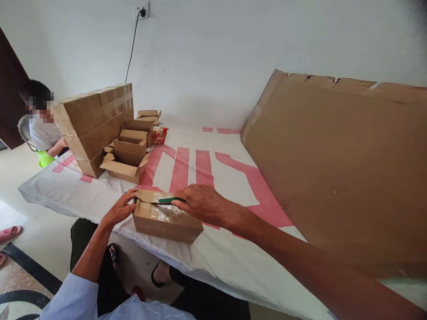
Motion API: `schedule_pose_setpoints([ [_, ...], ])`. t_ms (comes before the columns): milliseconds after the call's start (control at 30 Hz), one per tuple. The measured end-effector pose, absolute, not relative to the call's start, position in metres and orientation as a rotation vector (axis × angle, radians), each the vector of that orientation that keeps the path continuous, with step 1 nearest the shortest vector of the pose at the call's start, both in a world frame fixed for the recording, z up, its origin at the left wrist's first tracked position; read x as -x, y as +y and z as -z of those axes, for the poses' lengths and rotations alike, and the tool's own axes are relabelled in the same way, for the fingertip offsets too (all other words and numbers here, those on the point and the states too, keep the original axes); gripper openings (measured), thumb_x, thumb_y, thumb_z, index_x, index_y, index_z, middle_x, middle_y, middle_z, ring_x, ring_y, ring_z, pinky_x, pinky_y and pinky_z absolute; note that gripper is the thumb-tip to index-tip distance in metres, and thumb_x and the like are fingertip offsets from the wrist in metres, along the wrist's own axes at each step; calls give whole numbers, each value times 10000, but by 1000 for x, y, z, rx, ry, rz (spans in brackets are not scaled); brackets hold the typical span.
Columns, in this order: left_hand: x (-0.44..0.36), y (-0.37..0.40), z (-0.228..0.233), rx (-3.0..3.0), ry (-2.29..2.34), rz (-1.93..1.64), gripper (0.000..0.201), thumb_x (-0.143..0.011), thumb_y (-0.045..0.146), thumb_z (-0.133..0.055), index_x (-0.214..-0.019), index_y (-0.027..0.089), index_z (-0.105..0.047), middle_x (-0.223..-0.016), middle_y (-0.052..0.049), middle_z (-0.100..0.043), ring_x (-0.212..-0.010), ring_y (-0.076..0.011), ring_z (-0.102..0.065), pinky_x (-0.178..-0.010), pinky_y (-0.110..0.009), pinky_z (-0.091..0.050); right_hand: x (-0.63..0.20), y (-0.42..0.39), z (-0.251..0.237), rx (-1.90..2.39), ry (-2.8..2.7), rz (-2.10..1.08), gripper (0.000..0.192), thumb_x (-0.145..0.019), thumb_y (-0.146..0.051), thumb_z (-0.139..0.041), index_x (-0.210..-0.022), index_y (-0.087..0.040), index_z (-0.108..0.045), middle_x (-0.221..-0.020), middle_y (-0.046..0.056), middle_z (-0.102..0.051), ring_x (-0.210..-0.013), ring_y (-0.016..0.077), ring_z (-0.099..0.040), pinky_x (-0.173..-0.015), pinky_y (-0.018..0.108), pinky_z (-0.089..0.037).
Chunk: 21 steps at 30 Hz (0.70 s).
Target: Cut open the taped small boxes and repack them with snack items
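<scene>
A white wall with a plugged-in socket [141, 11] is backing a low counter [233, 258] draped in a white sheet printed with broad pink strokes, and a big flat cardboard sheet [340, 169] is leaning across its right side. At the near edge a small cardboard box [166, 222] is sitting, its top glossy with clear tape and one taped flap lifting at the back. The left hand [120, 209] is pressing against the box's left end, fingers curled on the flap's corner, while the right hand [203, 204] is gripping a green-handled cutter [171, 200] with clenched fingers, its tip lying on the flap just beside the left fingertips. That closeness looks risky: a slip along the slick tape could be carrying the blade into the left hand, or too deep into whatever is inside. Farther back, stacked cartons [95, 122] and opened empty boxes [128, 155] are standing near another person [42, 122].
</scene>
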<state>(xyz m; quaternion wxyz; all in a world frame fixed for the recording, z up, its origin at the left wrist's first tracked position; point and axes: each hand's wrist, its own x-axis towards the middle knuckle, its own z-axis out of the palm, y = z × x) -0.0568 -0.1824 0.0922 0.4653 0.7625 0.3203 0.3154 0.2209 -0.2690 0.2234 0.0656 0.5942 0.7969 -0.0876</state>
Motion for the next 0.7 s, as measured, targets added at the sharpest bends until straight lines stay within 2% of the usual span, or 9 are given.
schedule_pose_setpoints([
  [133,54,-184,-92,-1876,789,-775,385,-902,250,-694,-1270,266,-806,-1534,-76,-618,-1454,-301,-515,-1277,-437,-345,-224,-272,-220,-1828,2448,341,364,-1098,-336,-451,-1054,-222,-793,-1011,76,-807,-922,224,-713,-677,294,-351],
  [300,52,-185,-91,-1860,793,-786,381,-891,249,-699,-1254,260,-813,-1494,-82,-641,-1413,-298,-542,-1258,-434,-371,-228,-275,-217,-1848,2401,326,362,-1095,-331,-466,-930,-202,-761,-915,70,-786,-840,203,-692,-637,299,-306],
  [500,48,-188,-89,-1860,789,-789,390,-871,227,-709,-1242,273,-820,-1475,-78,-645,-1430,-307,-522,-1244,-428,-387,-237,-281,-217,-1858,2459,387,388,-1082,-340,-438,-909,-221,-765,-837,47,-762,-759,186,-659,-642,304,-337],
  [600,47,-188,-92,-1812,802,-756,402,-869,254,-729,-1263,266,-810,-1488,-96,-613,-1416,-315,-527,-1167,-418,-469,-230,-277,-218,-1815,2441,331,390,-1071,-322,-439,-880,-204,-759,-862,68,-764,-799,205,-668,-635,319,-325],
  [700,49,-188,-94,-1811,785,-747,402,-849,250,-761,-1247,255,-815,-1483,-105,-612,-1409,-318,-529,-1181,-426,-454,-234,-275,-219,-1795,2460,344,396,-1075,-340,-425,-936,-207,-772,-916,77,-780,-845,221,-678,-666,322,-359],
])
